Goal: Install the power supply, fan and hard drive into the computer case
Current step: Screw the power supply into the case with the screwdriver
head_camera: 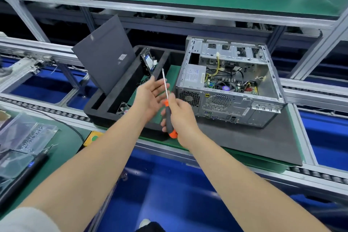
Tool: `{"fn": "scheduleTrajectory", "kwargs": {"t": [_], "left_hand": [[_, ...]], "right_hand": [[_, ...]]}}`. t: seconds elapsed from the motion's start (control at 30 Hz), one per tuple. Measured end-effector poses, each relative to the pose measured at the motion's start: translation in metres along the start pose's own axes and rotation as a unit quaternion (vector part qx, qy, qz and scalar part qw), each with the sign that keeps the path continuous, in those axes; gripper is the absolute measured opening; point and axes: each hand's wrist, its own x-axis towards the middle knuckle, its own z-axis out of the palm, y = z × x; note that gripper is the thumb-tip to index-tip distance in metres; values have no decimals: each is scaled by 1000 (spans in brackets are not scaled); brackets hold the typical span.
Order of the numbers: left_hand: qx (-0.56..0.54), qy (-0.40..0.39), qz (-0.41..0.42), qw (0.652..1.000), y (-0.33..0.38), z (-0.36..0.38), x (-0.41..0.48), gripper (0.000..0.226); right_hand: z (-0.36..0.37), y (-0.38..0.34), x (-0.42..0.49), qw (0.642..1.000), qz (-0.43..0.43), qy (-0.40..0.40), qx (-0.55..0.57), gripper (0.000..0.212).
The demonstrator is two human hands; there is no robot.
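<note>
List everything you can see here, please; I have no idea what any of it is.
computer case: one, silver, open, on the dark mat, right
power supply: one, grey, inside the case, left side
foam tray: one, black, left of the case
hard drive: one, black with blue label, upright in the tray
fan: one, black, tray's near compartment
side panel: one, dark grey, leaning in the tray
screwdriver: one, orange-black handle, held up before the tray
button box: one, yellow, green button, bench's near edge
left hand: one, open, beside the screwdriver's shaft
right hand: one, grips the screwdriver's handle
</note>
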Motion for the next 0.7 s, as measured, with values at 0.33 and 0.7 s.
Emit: {"fn": "scheduleTrajectory", "kwargs": {"t": [0.33,0.7], "left_hand": [[-34,233,36,971,37,-86,47,22],[98,188,26,977,46,-100,181,22]], "right_hand": [[1,-95,117,943,-164,46,-286,24],[42,-95,255,845,-198,81,-490,26]]}}
